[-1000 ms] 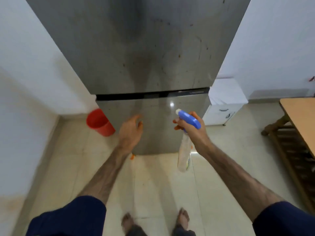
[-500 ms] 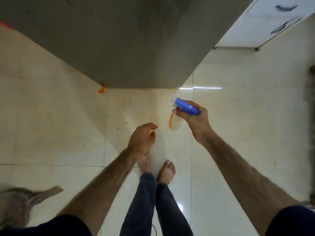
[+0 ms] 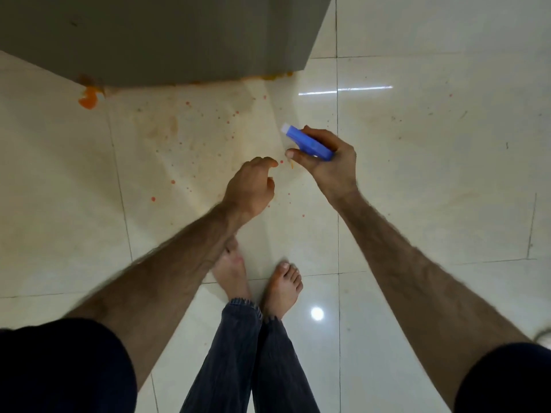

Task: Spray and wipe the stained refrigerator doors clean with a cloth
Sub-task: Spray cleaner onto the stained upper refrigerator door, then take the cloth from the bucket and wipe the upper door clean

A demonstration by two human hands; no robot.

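Head view: the spray bottle is gripped by its blue head in the right hand, while the left hand is held loosely curled and empty beside it. No cloth is seen, so wiping is judged not yet begun. Only the refrigerator base is shown, above a glossy tiled floor speckled with orange stains.

Under me is a glossy cream tile floor with thin dark joints. Small orange-red splashes lie on it (one bigger orange blot at the left), and two bright light reflections.
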